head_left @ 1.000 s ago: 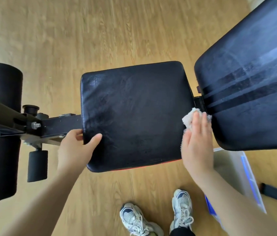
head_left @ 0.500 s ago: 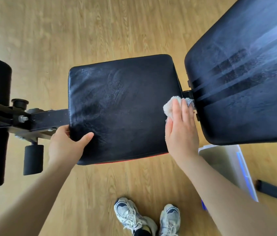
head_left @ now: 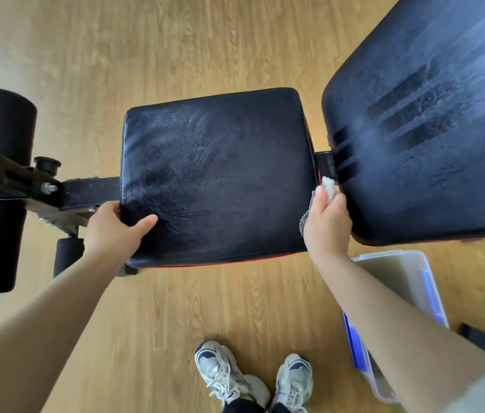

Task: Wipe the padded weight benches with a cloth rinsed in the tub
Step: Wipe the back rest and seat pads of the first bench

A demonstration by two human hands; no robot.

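**Landmark: seat pad (head_left: 220,174).** All positions are given relative to it.

**Grip state**
- The left grip (head_left: 113,231) grasps the near-left corner of the seat pad. The thumb lies on the top surface and the fingers wrap over the left edge.
- The right grip (head_left: 326,225) is clenched around the cloth (head_left: 329,186). A white tuft projects beyond the fingertips, and a grey mesh portion shows on the side facing the seat pad.

**Position of the cloth**
- The cloth sits at the right edge of the seat pad, in the gap between it and the back pad (head_left: 429,129).
- It is just on the near side of the frame bracket (head_left: 324,165). Whether it touches the bracket cannot be determined.

**Governing relation**
- The bench's long axis runs left to right, from the foam rollers (head_left: 2,126) through the seat pad to the back pad.
- The gap runs across this axis, from near to far.
- The cloth points away from the person, along the gap. The right grip is the nearer one. The seat pad edge is to its left and the back pad edge to its right.

**Assessment**
- Both pad tops show streaks, which suggests they are already wiped. The step in hand is probably the edges within the gap.

**Tub**
- The tub (head_left: 399,278) stands on the floor, near-right of the seat pad, within reach of the right grip.
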